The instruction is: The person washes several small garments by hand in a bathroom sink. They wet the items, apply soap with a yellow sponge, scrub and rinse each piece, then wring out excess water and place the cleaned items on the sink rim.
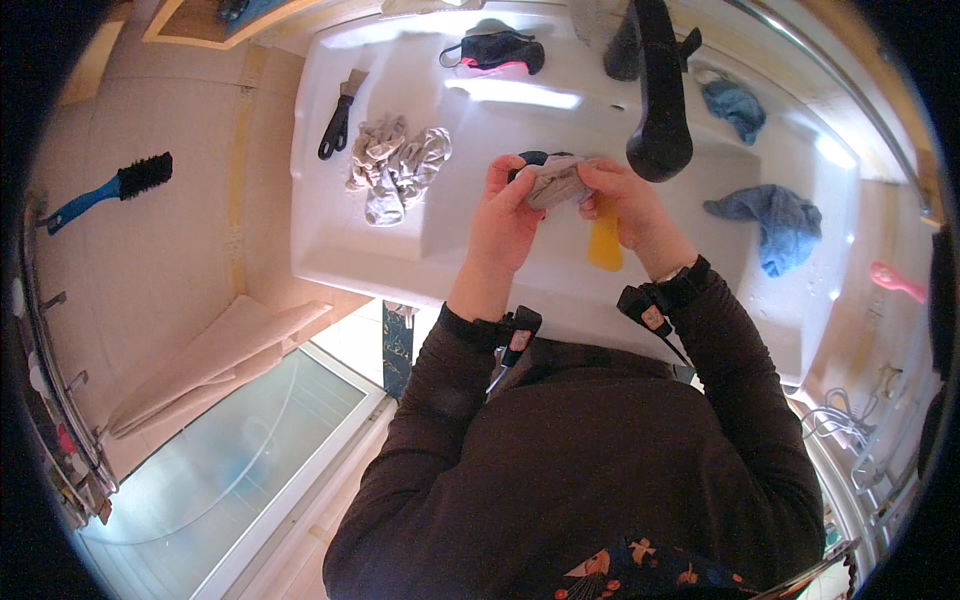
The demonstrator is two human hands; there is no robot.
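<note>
Over the middle of a white sink (360, 262), my left hand (512, 206) and my right hand (626, 202) grip a bunched light grey cloth (556, 182) between them. Dark fabric shows behind its upper left edge. A yellow piece (604, 241), its kind unclear, hangs below my right fingers; whether I hold it or it is part of something is hidden. Crumpled pale cloths (394, 169) lie left of my hands. Blue cloths (784, 221) (735, 109) lie on the right side. A black cloth item with pink trim (502, 49) rests at the back of the sink.
A black faucet (660, 112) reaches over the sink close to my right hand. A black-handled tool (339, 120) lies on the sink's left side. At the left wall hangs a blue-handled brush (112, 191); beneath it is a beige towel (217, 367). A pink-handled item (896, 280) is at right.
</note>
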